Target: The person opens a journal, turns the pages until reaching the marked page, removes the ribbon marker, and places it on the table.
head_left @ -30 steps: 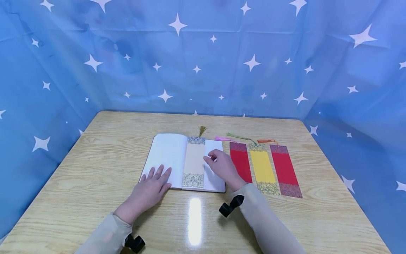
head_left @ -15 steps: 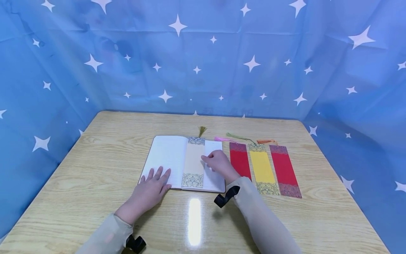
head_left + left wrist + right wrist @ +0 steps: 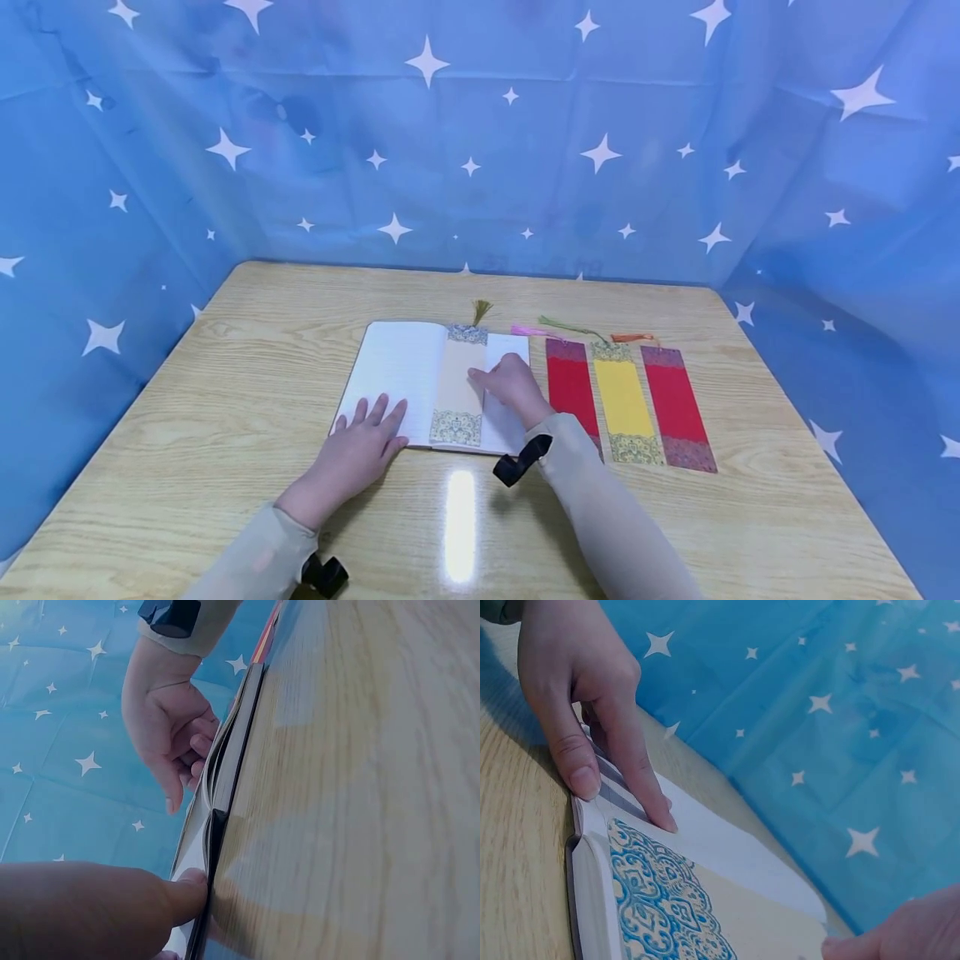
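My left hand (image 3: 360,446) lies with fingers spread on the left page of an open notebook (image 3: 397,367). Its thumb (image 3: 187,892) sits at the book's front edge. A beige bookmark (image 3: 459,379), with blue patterned ends and an olive tassel (image 3: 481,311), lies along the right page beside the spine. My right hand (image 3: 513,385) is over the bookmark's right side, most fingers curled under and one digit stretched left across it. In the right wrist view, that hand's tip (image 3: 840,946) is right at the bookmark; I cannot tell whether it pinches it.
To the notebook's right lie a red bookmark (image 3: 570,379) with a pink tassel, a yellow bookmark (image 3: 622,396) with a green tassel and another red bookmark (image 3: 677,400) with an orange tassel. The wooden table (image 3: 225,400) ends at a blue starry curtain (image 3: 480,125).
My right hand has moved left, from the bookmark's right edge to over its surface. The left hand stays on the left page, and the bookmark has hardly shifted.
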A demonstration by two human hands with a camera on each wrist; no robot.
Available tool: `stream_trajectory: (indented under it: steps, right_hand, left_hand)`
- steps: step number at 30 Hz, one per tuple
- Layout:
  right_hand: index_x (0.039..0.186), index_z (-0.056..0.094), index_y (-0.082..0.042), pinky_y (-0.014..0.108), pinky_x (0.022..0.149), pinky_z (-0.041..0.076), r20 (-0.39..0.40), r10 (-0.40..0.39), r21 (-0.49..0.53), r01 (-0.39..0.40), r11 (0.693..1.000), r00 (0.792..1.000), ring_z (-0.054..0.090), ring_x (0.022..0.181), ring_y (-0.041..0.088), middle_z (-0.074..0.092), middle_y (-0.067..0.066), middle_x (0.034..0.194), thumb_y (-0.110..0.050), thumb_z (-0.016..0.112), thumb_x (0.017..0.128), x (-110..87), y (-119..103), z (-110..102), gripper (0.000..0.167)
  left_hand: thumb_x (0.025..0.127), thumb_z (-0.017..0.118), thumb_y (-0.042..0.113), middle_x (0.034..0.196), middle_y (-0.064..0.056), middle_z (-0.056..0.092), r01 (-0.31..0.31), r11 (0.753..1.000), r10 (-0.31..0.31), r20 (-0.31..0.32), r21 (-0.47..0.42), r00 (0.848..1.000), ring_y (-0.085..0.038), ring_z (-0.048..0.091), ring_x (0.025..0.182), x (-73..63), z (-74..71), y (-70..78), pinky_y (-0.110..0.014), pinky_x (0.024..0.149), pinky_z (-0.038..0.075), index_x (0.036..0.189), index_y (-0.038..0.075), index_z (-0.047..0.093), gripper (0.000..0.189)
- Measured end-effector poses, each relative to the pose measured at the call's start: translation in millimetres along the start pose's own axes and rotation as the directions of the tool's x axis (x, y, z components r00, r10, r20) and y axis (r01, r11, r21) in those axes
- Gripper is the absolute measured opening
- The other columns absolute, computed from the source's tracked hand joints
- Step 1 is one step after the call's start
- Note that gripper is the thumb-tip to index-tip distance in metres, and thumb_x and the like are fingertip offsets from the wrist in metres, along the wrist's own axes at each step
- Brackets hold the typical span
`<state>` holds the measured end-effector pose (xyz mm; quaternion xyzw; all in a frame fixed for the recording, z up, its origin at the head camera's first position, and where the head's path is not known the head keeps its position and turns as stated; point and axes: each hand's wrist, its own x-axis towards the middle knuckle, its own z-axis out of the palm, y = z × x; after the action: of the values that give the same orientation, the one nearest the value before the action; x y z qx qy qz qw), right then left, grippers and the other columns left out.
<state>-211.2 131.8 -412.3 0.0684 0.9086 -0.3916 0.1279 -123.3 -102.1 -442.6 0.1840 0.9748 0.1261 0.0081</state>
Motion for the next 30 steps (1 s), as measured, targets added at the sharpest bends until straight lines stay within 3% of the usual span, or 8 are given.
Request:
stream_trajectory:
  steps: [6,12,15,20,25,30]
  right_hand:
    - [0.067,0.045,-0.008,0.028,0.053,0.034,-0.039,0.005,-0.006,-0.005,1.0,0.999,0.04,0.058,0.018,0.041,0.003,0.061,-0.024,0.068,0.081,-2.1,-4,2,0.032]
    - [0.048,0.04,-0.012,0.026,0.044,0.03,-0.022,0.008,0.103,-0.006,0.995,1.0,0.037,0.043,0.015,0.036,0.0,0.045,-0.014,0.063,0.079,-1.7,-3,1,0.039]
    - [0.045,0.047,-0.009,0.024,0.04,0.034,-0.008,0.006,0.204,-0.004,0.979,1.0,0.041,0.038,0.015,0.044,0.003,0.042,-0.01,0.06,0.078,-0.6,0,0,0.035]
    - [0.071,0.063,0.002,0.026,0.043,0.049,0.011,0.053,0.35,-0.053,0.935,0.999,0.053,0.041,0.017,0.057,0.01,0.053,-0.013,0.066,0.084,1.5,7,-4,0.02]
    - [0.099,0.057,0.003,0.027,0.046,0.049,0.066,0.09,0.446,-0.11,0.888,0.994,0.053,0.042,0.018,0.057,0.011,0.06,-0.014,0.068,0.085,1.1,12,-9,0.024]
    - [0.109,0.052,0.002,0.028,0.046,0.049,0.121,0.084,0.526,-0.136,0.839,0.989,0.05,0.044,0.018,0.054,0.01,0.063,-0.01,0.064,0.087,-1.2,15,-13,0.028]
  left_hand:
    - [0.096,0.049,0.035,0.141,-0.023,0.038,0.008,1.0,-0.008,0.013,0.006,1.0,-0.049,0.033,0.126,-0.2,-0.7,2.2,-0.068,0.093,0.028,0.14,0.01,0.043,0.051]
    - [0.096,0.048,0.036,0.141,-0.022,0.038,0.006,1.0,-0.007,0.016,0.016,1.0,-0.049,0.033,0.126,-0.1,-1.3,3.5,-0.068,0.093,0.028,0.14,0.01,0.043,0.051]
    - [0.096,0.048,0.036,0.141,-0.022,0.038,0.003,1.0,-0.004,0.014,0.02,1.0,-0.049,0.033,0.125,0.2,-1.5,3.3,-0.068,0.093,0.028,0.14,0.01,0.042,0.051]
    - [0.097,0.048,0.036,0.141,-0.023,0.038,0.002,1.0,-0.002,0.014,0.028,1.0,-0.049,0.034,0.125,1.1,-1.3,2.7,-0.068,0.093,0.029,0.14,0.01,0.042,0.052]
    - [0.097,0.048,0.036,0.141,-0.023,0.038,0.003,0.999,-0.004,0.017,0.033,1.0,-0.049,0.034,0.125,1.2,-0.5,1.9,-0.068,0.092,0.03,0.14,0.01,0.042,0.051]
    - [0.097,0.047,0.036,0.141,-0.023,0.037,0.006,0.999,-0.007,0.019,0.035,1.0,-0.049,0.034,0.125,1.1,1.1,0.7,-0.067,0.092,0.03,0.141,0.01,0.042,0.051]
